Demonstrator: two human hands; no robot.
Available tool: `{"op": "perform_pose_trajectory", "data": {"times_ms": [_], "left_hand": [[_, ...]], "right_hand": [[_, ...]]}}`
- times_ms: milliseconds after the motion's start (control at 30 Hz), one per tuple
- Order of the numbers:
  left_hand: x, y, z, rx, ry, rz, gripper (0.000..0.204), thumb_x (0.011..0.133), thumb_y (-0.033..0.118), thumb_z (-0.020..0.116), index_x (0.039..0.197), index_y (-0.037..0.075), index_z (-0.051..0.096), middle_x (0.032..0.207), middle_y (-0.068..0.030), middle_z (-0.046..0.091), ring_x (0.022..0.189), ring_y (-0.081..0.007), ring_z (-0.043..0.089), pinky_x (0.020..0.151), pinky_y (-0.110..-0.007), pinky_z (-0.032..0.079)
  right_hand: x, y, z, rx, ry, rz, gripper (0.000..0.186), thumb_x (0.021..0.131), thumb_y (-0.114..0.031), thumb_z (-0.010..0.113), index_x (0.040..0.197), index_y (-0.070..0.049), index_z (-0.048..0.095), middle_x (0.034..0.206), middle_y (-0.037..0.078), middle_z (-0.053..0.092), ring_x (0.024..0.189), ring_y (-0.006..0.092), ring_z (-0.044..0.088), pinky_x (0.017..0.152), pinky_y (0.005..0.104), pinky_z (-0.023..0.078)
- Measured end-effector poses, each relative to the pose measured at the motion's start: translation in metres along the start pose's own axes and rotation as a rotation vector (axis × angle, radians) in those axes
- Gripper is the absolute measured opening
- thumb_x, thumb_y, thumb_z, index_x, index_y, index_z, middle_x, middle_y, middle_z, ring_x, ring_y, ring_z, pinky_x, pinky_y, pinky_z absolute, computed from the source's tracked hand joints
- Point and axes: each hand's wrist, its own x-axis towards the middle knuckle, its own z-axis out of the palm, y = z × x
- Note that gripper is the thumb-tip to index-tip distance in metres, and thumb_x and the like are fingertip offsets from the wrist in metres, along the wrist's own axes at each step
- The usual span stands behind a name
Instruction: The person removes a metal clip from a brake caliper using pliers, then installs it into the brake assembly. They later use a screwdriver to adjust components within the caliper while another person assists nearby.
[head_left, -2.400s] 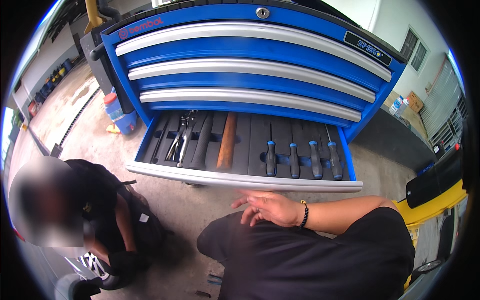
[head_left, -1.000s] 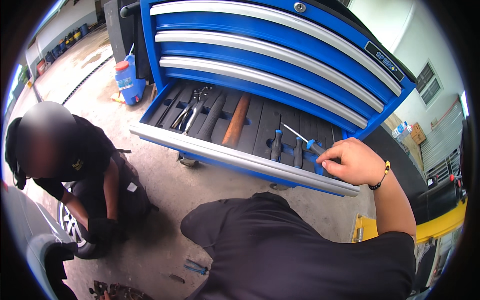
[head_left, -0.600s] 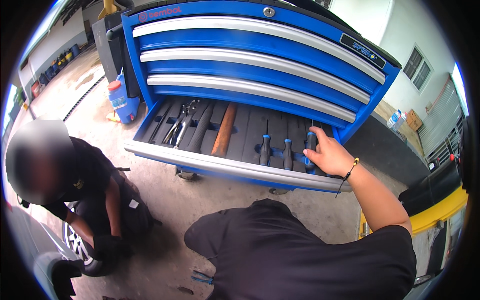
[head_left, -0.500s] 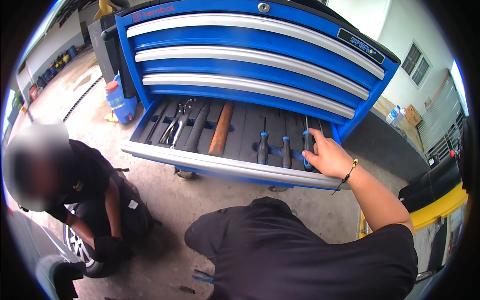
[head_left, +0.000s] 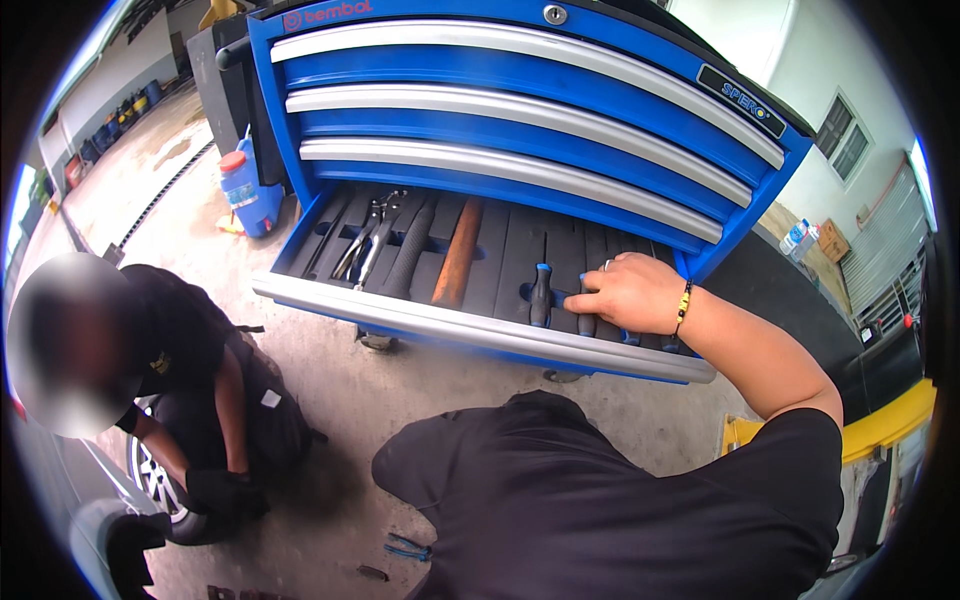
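My right hand, with a beaded bracelet at the wrist, is down in the open bottom drawer of a blue toolbox, fingers curled over the middle of a row of blue-and-black screwdrivers and closed on one, largely hidden by them. The leftmost screwdriver stands uncovered just left of my fingertips. Further left in dark foam lie a wooden-handled tool, a black-handled tool and metal pliers. My left hand is not in view.
A co-worker in black crouches at the lower left beside a wheel and a grey car. Blue-handled pliers lie on the concrete floor. A blue jug stands left of the toolbox, a yellow object at the right.
My right hand rose to the drawer and held a screwdriver partly lifted, then set it in its slot. Since then it has shifted left onto the neighbouring one.
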Motion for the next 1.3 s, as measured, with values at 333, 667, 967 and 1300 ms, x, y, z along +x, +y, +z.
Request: {"op": "perform_pose_trajectory", "data": {"times_ms": [333,667,967,1300], "left_hand": [[-0.024,-0.104,-0.002,0.267,-0.098,-0.83,0.049,0.093,0.039,0.064,0.091,-0.011,0.064,0.082,-0.0227,0.066,0.074,-0.0336,0.061,0.071,-0.043,0.047],[-0.053,-0.078,-0.009,0.363,-0.052,-0.728,0.048,0.093,0.038,0.062,0.084,-0.009,0.064,0.082,-0.0246,0.067,0.072,-0.0378,0.061,0.071,-0.046,0.046],[0.012,0.0,0.017,0.33,-0.094,-0.874,0.051,0.096,0.046,0.052,0.087,-0.002,0.065,0.089,-0.028,0.065,0.09,-0.0488,0.059,0.075,-0.05,0.045],[-0.007,0.017,-0.007,0.268,-0.065,-0.998,0.053,0.1,0.045,0.045,0.086,-0.002,0.064,0.087,-0.0253,0.065,0.088,-0.0458,0.061,0.074,-0.051,0.044]], "right_hand": [[-0.027,0.006,-0.053,1.33,0.924,0.06,0.03,0.094,-0.017,0.065,0.115,-0.001,0.05,0.075,0.006,0.052,0.067,0.0144,0.058,0.061,0.0287,0.051],[0.022,-0.09,-0.044,2.181,0.95,-0.052,0.035,0.101,-0.03,0.051,0.123,-0.003,0.043,0.077,0.008,0.055,0.065,0.0168,0.059,0.063,0.0332,0.049],[0.049,-0.109,0.045,1.302,0.752,-0.086,0.04,0.085,-0.036,0.066,0.102,-0.003,0.051,0.078,0.008,0.052,0.072,0.0211,0.052,0.073,0.0381,0.045],[0.183,-0.165,0.107,1.56,0.413,-0.047,0.05,0.098,-0.053,0.052,0.115,-0.006,0.048,0.102,0.013,0.047,0.079,0.0188,0.052,0.067,0.0283,0.048]]}}
